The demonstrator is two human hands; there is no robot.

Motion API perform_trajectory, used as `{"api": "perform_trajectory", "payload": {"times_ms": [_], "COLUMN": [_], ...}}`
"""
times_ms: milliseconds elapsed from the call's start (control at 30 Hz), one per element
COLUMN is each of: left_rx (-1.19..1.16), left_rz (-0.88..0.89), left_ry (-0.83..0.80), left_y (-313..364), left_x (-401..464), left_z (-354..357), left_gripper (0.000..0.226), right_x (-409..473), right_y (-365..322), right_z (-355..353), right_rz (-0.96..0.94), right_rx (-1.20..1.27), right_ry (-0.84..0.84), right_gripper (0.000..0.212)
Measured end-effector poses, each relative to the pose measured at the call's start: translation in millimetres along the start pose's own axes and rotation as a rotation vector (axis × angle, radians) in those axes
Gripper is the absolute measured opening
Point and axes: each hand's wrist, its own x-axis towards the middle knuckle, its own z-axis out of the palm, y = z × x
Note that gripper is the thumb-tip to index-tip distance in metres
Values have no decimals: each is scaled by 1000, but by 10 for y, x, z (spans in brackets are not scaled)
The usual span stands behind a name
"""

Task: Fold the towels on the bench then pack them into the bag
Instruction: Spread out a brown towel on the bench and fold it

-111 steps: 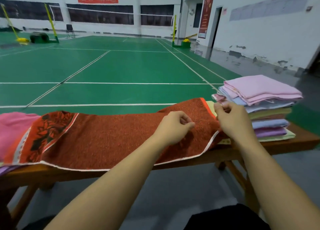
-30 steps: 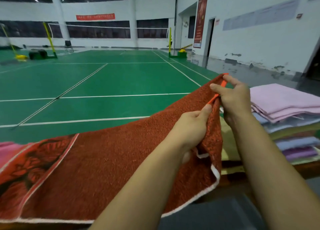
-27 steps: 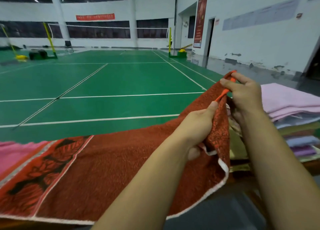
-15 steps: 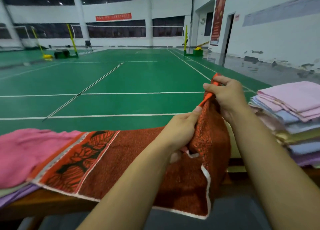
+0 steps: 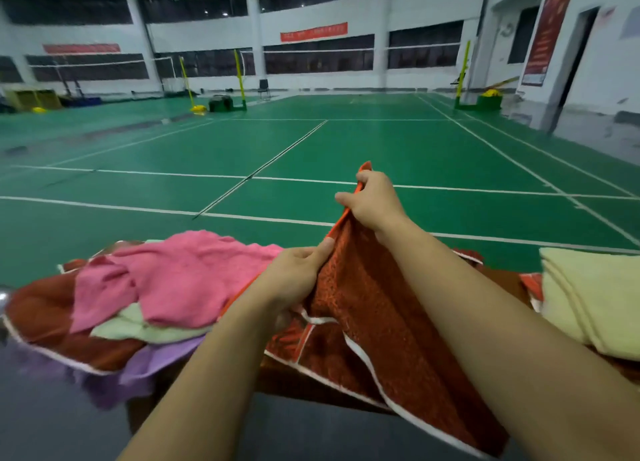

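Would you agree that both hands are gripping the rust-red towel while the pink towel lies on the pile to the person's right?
Not quite: in the head view the pink towel lies on the pile to the person's left. The rest holds: the left hand and right hand both grip the rust-red towel.
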Motion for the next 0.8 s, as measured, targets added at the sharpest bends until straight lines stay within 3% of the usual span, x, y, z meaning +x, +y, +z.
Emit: {"api": "perform_trajectory", "payload": {"times_ms": [67, 167, 300, 467, 567, 700, 800], "left_rx": [119, 397, 784, 1130, 1159, 1057, 1042], "left_rz": [34, 97, 80, 10, 72, 68, 48], "left_ry": [121, 252, 444, 578, 675, 530, 471], "left_y": [-49, -145, -271, -314, -197, -124, -208], "left_x": [-24, 16, 101, 94, 162, 562, 759], "left_z": [-240, -565, -884, -895, -807, -709, -592], "left_gripper": [49, 58, 62, 45, 40, 41, 41], "right_x": [30, 37, -36, -149, -179, -351, -541], "right_y": [-97, -176, -180, -8, 103, 240, 545], "right_z": [303, 652, 958, 1099, 875, 193, -345], "right_rz": [-8, -5, 54, 178, 79, 113, 149], "right_rx": [-45, -149, -213, -43, -14, 18, -305], "right_ry": [-70, -117, -219, -442, -384, -292, -232], "right_gripper": [54, 28, 57, 66, 56, 34, 29]}}
